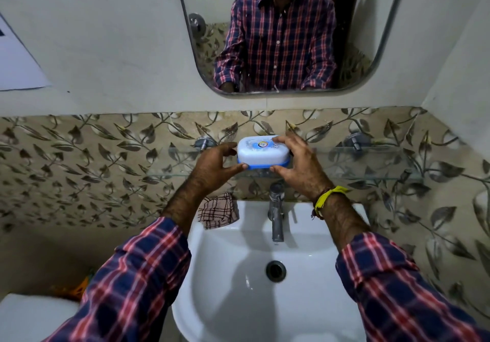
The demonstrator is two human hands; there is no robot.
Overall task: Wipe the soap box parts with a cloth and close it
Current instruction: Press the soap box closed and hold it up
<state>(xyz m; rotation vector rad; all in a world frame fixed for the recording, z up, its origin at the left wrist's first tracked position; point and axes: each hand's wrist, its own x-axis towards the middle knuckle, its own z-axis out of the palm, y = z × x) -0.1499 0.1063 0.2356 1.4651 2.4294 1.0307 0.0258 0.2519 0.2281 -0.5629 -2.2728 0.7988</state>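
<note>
holding a closed soap box [262, 152] from both sides, a person stands at a white sink [238, 275] under a wall mirror [371, 36]. the box has a white lid with a small round label and a blue base, and it sits on a glass shelf [371, 164] fixed to a leaf-patterned tiled wall, just above the tap [276, 209]. the left hand [214, 165] curls its grip around the box's left end, thumb at the lower front edge and fingers at the upper side. the right hand [297, 160] holds the right end, thumb along the blue base and fingers arched over the far corner of the lid (how firmly it presses cannot be told). a checked cloth [218, 210] lies bunched on the sink's back left corner, below the left wrist and apart from both hands. the right wrist wears a yellow band [330, 198]. both forearms come out of rolled plaid sleeves, and the mirror reflects the same plaid shirt.
</note>
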